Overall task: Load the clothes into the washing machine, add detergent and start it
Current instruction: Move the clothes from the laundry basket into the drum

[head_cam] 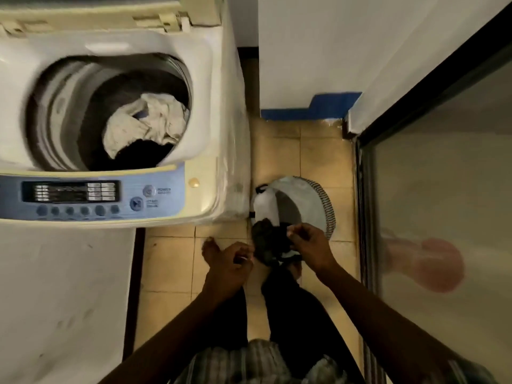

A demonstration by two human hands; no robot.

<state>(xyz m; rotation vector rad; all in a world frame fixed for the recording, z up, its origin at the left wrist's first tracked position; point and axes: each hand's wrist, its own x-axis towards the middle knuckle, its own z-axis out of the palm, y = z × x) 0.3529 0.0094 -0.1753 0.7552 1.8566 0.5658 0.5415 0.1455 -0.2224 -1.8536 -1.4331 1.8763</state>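
Note:
A white top-loading washing machine [210,106] stands at the left with its lid up. In its drum lie a pale cloth [146,120] and dark clothes beneath it. A grey laundry basket [313,200] with a striped rim sits on the floor right of the machine. Just in front of the basket my right hand [310,242] pinches a dark bundled garment [270,243]. My left hand [230,266] is beside the garment's left edge, fingers curled; whether it grips the cloth is unclear.
The blue control panel [91,198] with power and start buttons faces me. A white wall with a blue base strip [310,109] stands behind the basket. A sliding glass door [443,217] with a dark frame borders the right. The floor is tan tile [171,261].

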